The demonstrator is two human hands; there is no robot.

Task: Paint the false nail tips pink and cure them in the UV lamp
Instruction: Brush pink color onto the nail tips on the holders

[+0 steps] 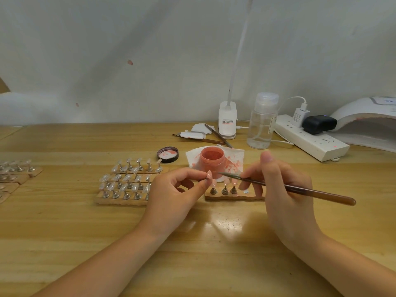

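Pink coats three tips on the small wooden stand (pixel 233 197). Left hand (pixel 177 189) pinches a fourth nail tip (pixel 209 174); right hand (pixel 278 181) grips the brush (pixel 300 188) just beside it. Clear tips (pixel 126 181) remain unpainted; UV lamp (pixel 368 123) sits unused, far right.

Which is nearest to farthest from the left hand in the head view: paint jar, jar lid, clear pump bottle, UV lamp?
From the left hand:
1. Paint jar, just beyond it, on the tissue.
2. Jar lid, behind, left of the jar.
3. Clear pump bottle, farther back right.
4. UV lamp, far right edge.
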